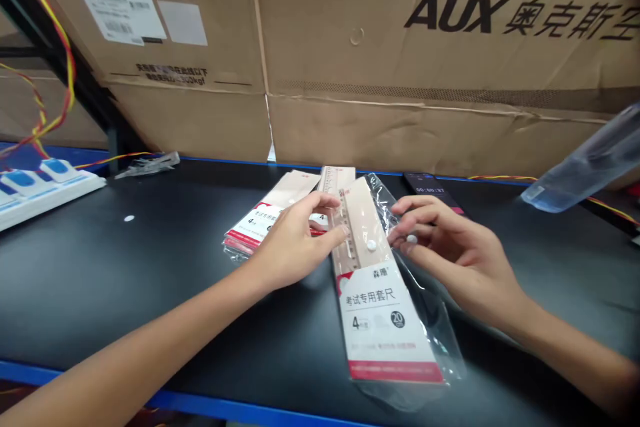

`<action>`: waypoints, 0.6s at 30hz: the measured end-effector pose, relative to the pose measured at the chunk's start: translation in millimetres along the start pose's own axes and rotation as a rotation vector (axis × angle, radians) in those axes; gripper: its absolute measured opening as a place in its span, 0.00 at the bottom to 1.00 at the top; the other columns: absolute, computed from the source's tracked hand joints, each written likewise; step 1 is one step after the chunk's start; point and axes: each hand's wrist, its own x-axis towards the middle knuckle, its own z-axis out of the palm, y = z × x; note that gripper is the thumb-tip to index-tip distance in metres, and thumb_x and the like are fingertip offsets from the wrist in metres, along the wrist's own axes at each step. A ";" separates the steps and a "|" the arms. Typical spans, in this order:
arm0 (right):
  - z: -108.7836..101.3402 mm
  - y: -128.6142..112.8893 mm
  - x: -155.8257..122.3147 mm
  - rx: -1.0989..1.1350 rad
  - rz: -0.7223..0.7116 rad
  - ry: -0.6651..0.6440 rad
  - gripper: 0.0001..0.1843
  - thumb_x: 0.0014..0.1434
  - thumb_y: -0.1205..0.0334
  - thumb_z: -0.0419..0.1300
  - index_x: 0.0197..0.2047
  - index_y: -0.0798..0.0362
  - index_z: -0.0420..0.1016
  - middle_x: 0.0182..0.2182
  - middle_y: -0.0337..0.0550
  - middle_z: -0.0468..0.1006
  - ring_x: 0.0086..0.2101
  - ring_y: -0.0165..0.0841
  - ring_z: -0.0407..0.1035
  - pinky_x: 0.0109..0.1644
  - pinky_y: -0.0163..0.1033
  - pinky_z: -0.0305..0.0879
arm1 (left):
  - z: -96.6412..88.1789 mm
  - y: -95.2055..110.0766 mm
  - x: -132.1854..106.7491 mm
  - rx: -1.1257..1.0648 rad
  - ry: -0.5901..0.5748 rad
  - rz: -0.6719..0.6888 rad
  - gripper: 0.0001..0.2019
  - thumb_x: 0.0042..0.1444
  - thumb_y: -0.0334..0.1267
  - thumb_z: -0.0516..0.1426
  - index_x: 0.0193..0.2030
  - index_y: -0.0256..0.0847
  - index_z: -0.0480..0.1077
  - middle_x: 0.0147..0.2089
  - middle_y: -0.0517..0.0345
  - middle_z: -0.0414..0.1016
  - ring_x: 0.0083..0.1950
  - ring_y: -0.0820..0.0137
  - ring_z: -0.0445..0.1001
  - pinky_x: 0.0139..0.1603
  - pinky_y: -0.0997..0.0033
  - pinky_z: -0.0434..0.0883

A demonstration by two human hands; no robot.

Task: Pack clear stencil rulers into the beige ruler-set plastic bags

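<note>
A ruler set in a clear plastic sleeve point(385, 307) lies on the black table point(125, 280), its white card printed with red bands and Chinese text. My left hand point(295, 240) is closed in a pinch on the sleeve's upper left edge. My right hand point(450, 247) has curled fingers at the sleeve's open flap and pinches a small white round sticker point(411, 238). Another white dot point(371, 246) sits on the packet's face. A stack of similar ruler packets point(270, 217) lies just behind my left hand.
Large cardboard boxes point(400, 47) wall off the back of the table. A white power strip point(45, 187) and red-yellow wires lie at the left. A dark phone with a timer point(433, 188) lies behind my right hand. A clear plastic object point(590, 163) juts in at right.
</note>
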 end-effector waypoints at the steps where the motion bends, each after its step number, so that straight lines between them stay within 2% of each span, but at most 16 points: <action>1: 0.4 -1.6 0.1 0.050 0.023 0.041 0.04 0.62 0.66 0.63 0.39 0.47 0.75 0.50 0.45 0.69 0.42 0.35 0.73 0.46 0.41 0.75 | 0.6 -2.8 1.2 -0.066 -0.010 -0.064 0.17 0.56 0.40 0.63 0.51 0.40 0.71 0.58 0.48 0.74 0.59 0.61 0.72 0.54 0.62 0.73; 5: -0.1 -10.3 1.8 0.209 0.089 0.186 0.09 0.59 0.67 0.66 0.40 0.46 0.71 0.56 0.41 0.67 0.40 0.32 0.74 0.49 0.40 0.76 | 1.7 -2.7 1.4 -0.384 -0.036 -0.279 0.24 0.56 0.45 0.65 0.57 0.39 0.67 0.61 0.44 0.72 0.58 0.61 0.74 0.56 0.61 0.73; 9: -2.3 -13.0 6.0 0.326 0.189 0.216 0.13 0.58 0.65 0.67 0.43 0.43 0.69 0.58 0.40 0.68 0.44 0.33 0.76 0.46 0.36 0.77 | -0.6 4.3 -0.5 -0.636 -0.292 -0.393 0.21 0.56 0.45 0.65 0.53 0.37 0.72 0.54 0.45 0.78 0.52 0.63 0.78 0.52 0.64 0.74; 11: -2.4 -10.8 7.9 0.327 0.235 0.195 0.14 0.59 0.63 0.67 0.45 0.42 0.69 0.60 0.41 0.68 0.48 0.36 0.75 0.43 0.36 0.78 | -2.0 6.4 -0.7 -0.674 -0.351 -0.413 0.18 0.55 0.43 0.66 0.50 0.38 0.74 0.48 0.48 0.80 0.45 0.67 0.79 0.46 0.67 0.74; 14: -0.9 -6.9 8.8 0.332 0.274 0.190 0.15 0.59 0.61 0.67 0.48 0.42 0.70 0.62 0.42 0.68 0.52 0.39 0.74 0.45 0.36 0.79 | -4.2 8.2 0.3 -0.722 -0.276 -0.429 0.13 0.53 0.36 0.65 0.45 0.38 0.75 0.42 0.52 0.80 0.36 0.71 0.77 0.38 0.71 0.74; 18: -0.8 -6.3 8.5 0.391 0.318 0.211 0.17 0.58 0.62 0.68 0.49 0.42 0.72 0.61 0.41 0.70 0.53 0.38 0.74 0.53 0.39 0.78 | -6.1 8.8 1.2 -0.744 -0.200 -0.411 0.14 0.50 0.30 0.61 0.45 0.41 0.75 0.44 0.52 0.81 0.37 0.67 0.79 0.37 0.70 0.76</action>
